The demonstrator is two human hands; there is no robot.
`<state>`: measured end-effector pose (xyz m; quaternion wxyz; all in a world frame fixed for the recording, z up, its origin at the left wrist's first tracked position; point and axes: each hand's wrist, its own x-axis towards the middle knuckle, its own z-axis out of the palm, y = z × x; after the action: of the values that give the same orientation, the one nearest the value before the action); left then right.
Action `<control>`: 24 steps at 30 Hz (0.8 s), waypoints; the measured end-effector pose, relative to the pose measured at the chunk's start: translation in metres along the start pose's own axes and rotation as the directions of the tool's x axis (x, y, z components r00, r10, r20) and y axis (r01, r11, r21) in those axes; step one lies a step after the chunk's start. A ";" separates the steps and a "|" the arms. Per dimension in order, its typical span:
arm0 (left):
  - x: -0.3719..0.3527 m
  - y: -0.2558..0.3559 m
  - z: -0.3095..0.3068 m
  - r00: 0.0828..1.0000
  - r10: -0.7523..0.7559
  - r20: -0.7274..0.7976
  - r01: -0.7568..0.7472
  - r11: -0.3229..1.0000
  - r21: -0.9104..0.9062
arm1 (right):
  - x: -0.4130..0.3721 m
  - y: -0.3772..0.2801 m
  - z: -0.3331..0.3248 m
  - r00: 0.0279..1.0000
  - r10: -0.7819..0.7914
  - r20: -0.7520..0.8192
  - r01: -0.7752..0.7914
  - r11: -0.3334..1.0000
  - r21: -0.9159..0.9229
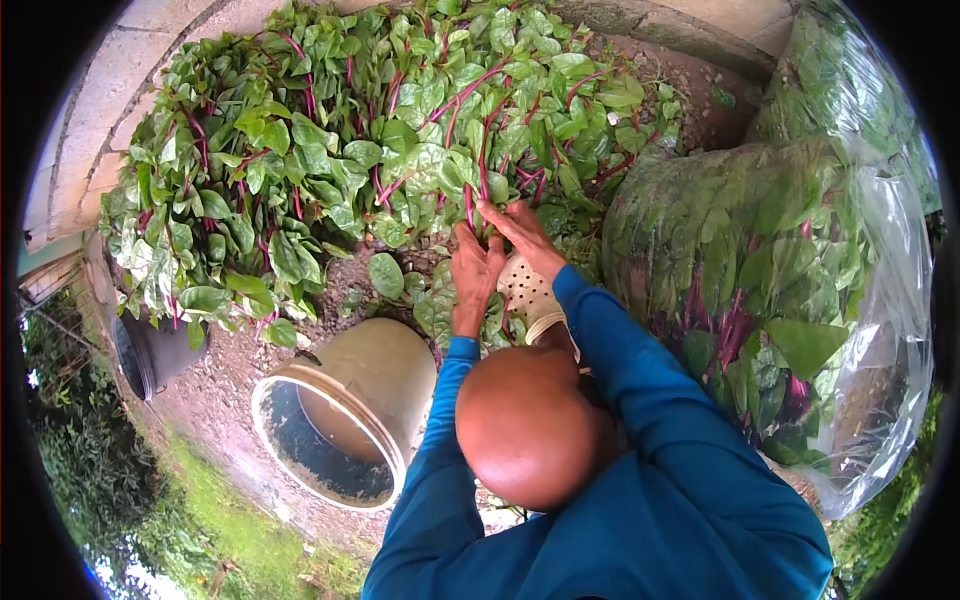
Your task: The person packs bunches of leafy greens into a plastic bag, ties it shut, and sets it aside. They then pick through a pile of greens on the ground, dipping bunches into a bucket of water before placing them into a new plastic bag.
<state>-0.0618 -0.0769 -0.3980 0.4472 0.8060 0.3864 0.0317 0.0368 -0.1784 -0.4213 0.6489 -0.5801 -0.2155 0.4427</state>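
Observation:
A large pile of Malabar spinach [430,110], with glossy green leaves and purple-red stems, lies on the ground in front of me. At its near edge, my left hand [477,275] is closed around the lower end of a purple stem [469,205]. Close beside it, my right hand [525,238] reaches in from the right, its fingertips pinched at the same stem. The fingers partly hide the stem's lower end. Below my hands, a few leaves [436,305] lie on the soil near my cream perforated shoe [529,288].
A pale bucket [400,375] lies tipped on its side at left, and a dark bucket [150,352] stands farther left. On the right is a large clear plastic bag [870,330] full of the same greens, with another bag [845,85] behind. A stone kerb [690,35] borders the back.

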 end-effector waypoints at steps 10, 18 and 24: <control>-0.026 0.025 -0.015 0.952 0.203 0.227 -0.174 0.974 -0.142 | -0.015 0.028 -0.025 0.990 -0.118 -0.075 0.119 0.993 0.008; 0.021 -0.017 -0.014 0.986 0.019 0.164 0.025 0.966 -0.259 | -0.028 0.015 -0.024 0.791 0.607 -0.078 -0.281 0.473 0.835; 0.020 0.003 -0.004 0.904 -0.114 0.412 0.260 0.911 -0.320 | -0.036 0.038 -0.029 0.988 0.138 -0.065 -0.121 0.970 0.209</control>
<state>-0.0472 -0.0619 -0.3996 0.6577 0.6568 0.3552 -0.0992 0.0288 -0.2263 -0.4558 0.6828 -0.5401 -0.1048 0.4807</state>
